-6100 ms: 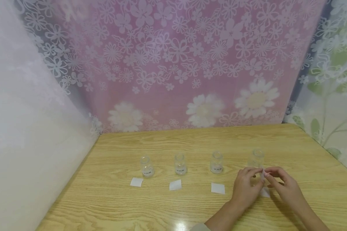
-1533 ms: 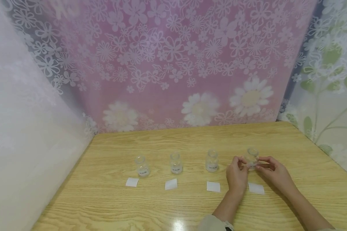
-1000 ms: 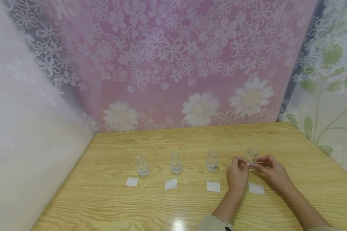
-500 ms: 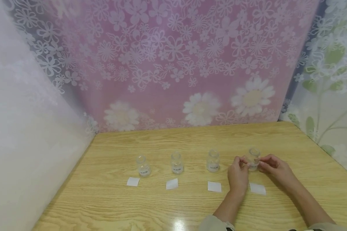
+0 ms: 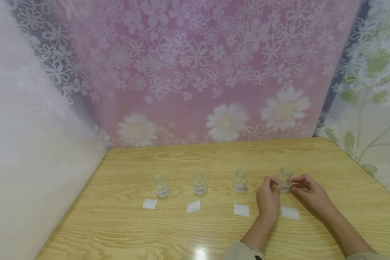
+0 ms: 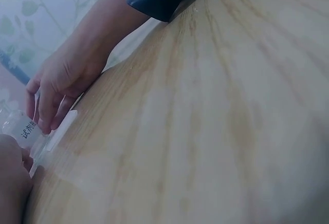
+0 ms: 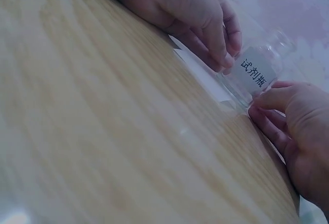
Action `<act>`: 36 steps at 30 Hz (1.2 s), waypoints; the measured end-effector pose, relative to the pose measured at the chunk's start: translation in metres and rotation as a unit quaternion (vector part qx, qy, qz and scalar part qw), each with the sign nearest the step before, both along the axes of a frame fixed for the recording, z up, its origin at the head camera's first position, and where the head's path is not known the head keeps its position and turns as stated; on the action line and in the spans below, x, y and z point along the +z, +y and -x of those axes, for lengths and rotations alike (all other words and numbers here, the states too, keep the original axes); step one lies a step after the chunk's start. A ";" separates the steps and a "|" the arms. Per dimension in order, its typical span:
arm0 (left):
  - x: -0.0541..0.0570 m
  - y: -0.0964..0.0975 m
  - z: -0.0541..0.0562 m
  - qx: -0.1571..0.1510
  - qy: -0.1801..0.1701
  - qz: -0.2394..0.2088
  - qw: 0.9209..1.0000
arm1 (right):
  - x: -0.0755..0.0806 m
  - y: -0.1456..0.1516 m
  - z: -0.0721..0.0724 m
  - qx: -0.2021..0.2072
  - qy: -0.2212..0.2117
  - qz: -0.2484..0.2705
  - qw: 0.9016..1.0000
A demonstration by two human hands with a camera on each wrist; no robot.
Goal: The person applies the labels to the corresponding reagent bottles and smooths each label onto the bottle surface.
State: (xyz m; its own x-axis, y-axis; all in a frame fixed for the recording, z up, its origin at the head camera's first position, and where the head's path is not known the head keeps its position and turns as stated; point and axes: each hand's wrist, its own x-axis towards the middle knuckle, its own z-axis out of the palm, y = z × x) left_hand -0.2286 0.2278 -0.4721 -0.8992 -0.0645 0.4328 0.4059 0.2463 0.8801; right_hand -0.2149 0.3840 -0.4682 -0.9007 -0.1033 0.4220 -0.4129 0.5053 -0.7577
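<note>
The rightmost reagent bottle (image 5: 286, 177) stands upright on the table, clear glass with an open mouth. Its white label (image 7: 252, 74) carries black characters and faces the person. From the left side, my left hand (image 5: 268, 198) holds the bottle, fingers curled and thumb near the label's edge. My right hand (image 5: 313, 195) grips the other side low down, thumb in front by the label. In the left wrist view the bottle (image 6: 23, 129) is cut by the frame edge, partly behind the near hand. A white paper piece (image 5: 290, 212) lies in front of it.
Three more labelled glass bottles stand in a row leftward: one bottle (image 5: 240, 180), a second bottle (image 5: 199, 183) and a third bottle (image 5: 161, 186). Before each lies white paper (image 5: 241, 210). Floral curtains (image 5: 198, 72) border the wooden table (image 5: 149, 231) behind and at the sides.
Earlier both hands pinched a small white piece before the bottle; now the label sits on the glass. Over the last second the right fingers slid from the label's middle to the bottle's right side.
</note>
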 end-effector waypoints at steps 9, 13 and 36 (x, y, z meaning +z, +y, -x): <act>0.001 -0.001 0.001 0.015 -0.001 0.004 1.000 | 0.000 -0.002 0.001 -0.003 0.004 -0.008 1.000; 0.001 0.000 0.001 -0.002 -0.007 -0.030 1.000 | 0.001 -0.004 0.001 0.009 0.006 0.005 1.000; 0.003 0.001 0.000 -0.011 -0.003 -0.047 0.999 | 0.003 -0.011 -0.005 -0.054 0.008 -0.075 0.996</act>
